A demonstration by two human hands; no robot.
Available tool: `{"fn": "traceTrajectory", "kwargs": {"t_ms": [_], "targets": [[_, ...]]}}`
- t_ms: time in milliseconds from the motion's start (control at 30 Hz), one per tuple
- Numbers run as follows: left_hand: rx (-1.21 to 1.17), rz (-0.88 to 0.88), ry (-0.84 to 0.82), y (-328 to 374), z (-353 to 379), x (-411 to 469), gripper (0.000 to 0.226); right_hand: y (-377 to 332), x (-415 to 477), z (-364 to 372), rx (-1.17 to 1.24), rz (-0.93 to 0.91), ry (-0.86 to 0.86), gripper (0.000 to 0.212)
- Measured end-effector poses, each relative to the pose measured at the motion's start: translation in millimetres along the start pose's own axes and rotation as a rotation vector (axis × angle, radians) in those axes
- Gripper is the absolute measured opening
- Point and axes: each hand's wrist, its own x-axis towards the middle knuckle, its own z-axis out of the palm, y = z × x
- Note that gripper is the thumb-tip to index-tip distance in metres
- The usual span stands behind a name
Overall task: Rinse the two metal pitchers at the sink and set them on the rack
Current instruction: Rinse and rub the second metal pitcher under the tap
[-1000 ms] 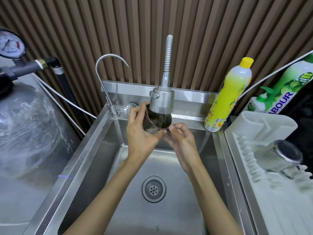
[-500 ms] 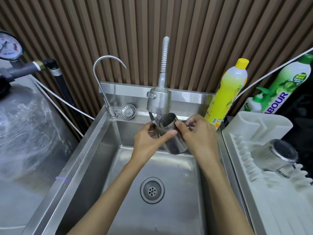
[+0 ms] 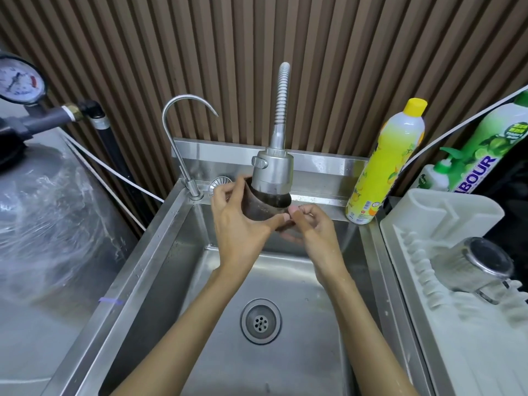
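The pitcher [image 3: 261, 210] is up over the back of the sink [image 3: 171, 252], pushed right against the spray head [image 3: 273, 170] so that the nozzle sits at its mouth. I take that as the way to get water straight inside with little splash, though I can't make out the stream itself.

The left hand [image 3: 237, 224] does the carrying. Its fingers and thumb are curled round the pitcher's body from the left, tipping the mouth up toward the nozzle. The right hand [image 3: 314, 224] comes in low on the other side with its fingers bent and its thumb close in, touching the pitcher's lower right edge. It looks like a pinch on the handle or the base to steady and turn it, but the exact part is hidden.

Both arms reach across the basin, so any runoff should fall toward the drain [image 3: 261, 321].

The other pitcher [image 3: 457, 267] lies on its side on the white rack [image 3: 445, 204] just right of the sink, base toward me, presumably left to drain. So I'd judge the job half done, with this one in its rinse and the short carry to the rack left.
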Motion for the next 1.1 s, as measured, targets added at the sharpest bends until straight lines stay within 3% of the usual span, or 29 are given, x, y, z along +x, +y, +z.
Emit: {"fn": "traceTrajectory", "kwargs": {"t_ms": [133, 300, 400, 500, 633, 800, 900, 1100], "targets": [[0.009, -0.181, -0.08, -1.4, -3.3, -10.0, 0.089, -5.6, -6.1, -3.8, -0.181, 0.025, 0.056, 0.025], [-0.146, -0.322, -0.237, -6.1, 0.7, -20.0, 0.042, -30.5, -11.4, -12.2, -0.704, -0.118, 0.182, 0.031], [-0.375, -0.392, -0.365, -14.2, 8.6, -21.2, 0.053, -42.0, -19.8, -11.9, -0.829, -0.235, 0.223, 0.021], [-0.477, -0.372, -0.352, -16.3, 16.2, -19.9, 0.055, -36.7, -19.1, -10.2, -0.711, -0.275, 0.208, 0.016], [-0.548, -0.258, -0.226, -7.3, 15.1, -9.4, 0.067, -25.5, -7.0, -13.5, -0.274, -0.238, 0.086, 0.026], [-0.3, -0.073, -0.084, 0.7, 6.2, -5.4, 0.075, 1.2, 3.7, -9.2, 0.189, -0.044, -0.094, 0.023], [-0.137, -0.018, -0.058, -1.1, 0.8, -6.0, 0.074, 10.1, -0.4, -3.9, 0.188, 0.009, -0.097, 0.016], [0.008, -0.173, -0.06, -8.3, -5.5, -15.8, 0.093, -7.0, -7.6, -5.6, -0.027, 0.076, -0.018, 0.019]]}}
